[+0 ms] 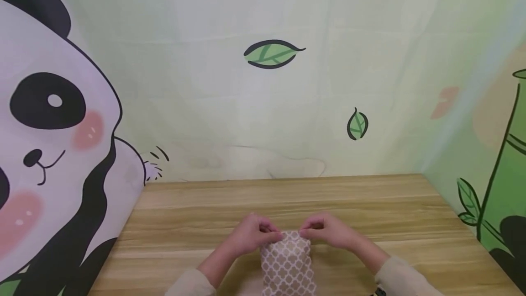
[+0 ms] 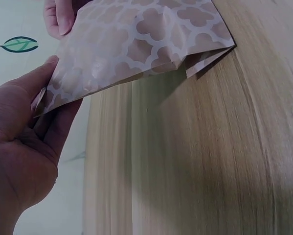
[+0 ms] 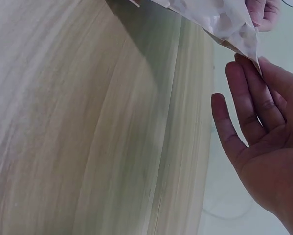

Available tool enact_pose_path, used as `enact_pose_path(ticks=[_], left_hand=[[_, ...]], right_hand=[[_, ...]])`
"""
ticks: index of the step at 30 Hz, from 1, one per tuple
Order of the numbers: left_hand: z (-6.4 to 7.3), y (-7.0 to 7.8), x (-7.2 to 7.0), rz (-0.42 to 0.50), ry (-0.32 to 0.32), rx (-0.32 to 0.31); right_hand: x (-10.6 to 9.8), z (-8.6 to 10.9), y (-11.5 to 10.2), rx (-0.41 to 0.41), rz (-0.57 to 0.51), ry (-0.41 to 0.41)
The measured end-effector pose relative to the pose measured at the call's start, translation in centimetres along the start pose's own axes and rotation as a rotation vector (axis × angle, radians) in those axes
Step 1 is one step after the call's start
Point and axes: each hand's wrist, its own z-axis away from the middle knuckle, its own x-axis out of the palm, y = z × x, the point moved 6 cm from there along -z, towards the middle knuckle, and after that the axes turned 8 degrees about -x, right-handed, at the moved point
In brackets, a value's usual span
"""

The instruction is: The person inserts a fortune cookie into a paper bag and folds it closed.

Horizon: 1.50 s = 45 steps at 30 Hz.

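A patterned paper bag (image 1: 287, 264), tan with a white lattice, is held up over the wooden table. Its far end lies between my two hands in the head view. My left hand (image 1: 255, 235) pinches one far corner, thumb on top and fingers beneath, as the left wrist view of the bag (image 2: 122, 44) shows. With thumb and index finger my right hand (image 1: 326, 230) pinches the other far corner; in the right wrist view its other fingers (image 3: 241, 103) extend below the bag (image 3: 214, 19). A folded side crease shows at the bag's near end in the left wrist view.
The wood-grain table (image 1: 185, 223) reaches back to a pale green wall cloth (image 1: 205, 104) printed with leaves. A large printed panda (image 1: 49, 150) covers the left side, and green bamboo (image 1: 507, 186) is printed on the right.
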Motion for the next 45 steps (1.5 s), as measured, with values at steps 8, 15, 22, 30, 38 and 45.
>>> enact_pose_path(ticks=[8, 15, 22, 30, 38, 45], left_hand=[[0.3, 0.1, -0.2, -0.027, 0.02, 0.044], [0.4, 0.7, 0.0, -0.061, 0.035, 0.074], [0.3, 0.7, 0.1, -0.048, 0.022, 0.108], [1.3, -0.3, 0.7, 0.031, -0.09, 0.066], [1.6, -0.5, 0.4, -0.037, -0.046, 0.111], [2.1, -0.9, -0.3, -0.035, -0.09, 0.155]], right_hand=[[-0.4, 0.8, 0.2, 0.014, 0.009, 0.021], [0.2, 0.5, -0.3, -0.041, 0.036, -0.019], [1.0, -0.5, -1.0, -0.084, 0.061, -0.068], [1.1, 0.6, -0.5, -0.119, 0.067, -0.016], [1.2, 1.6, 0.3, -0.077, 0.015, 0.007], [1.2, 1.8, 0.6, -0.047, -0.001, 0.027]])
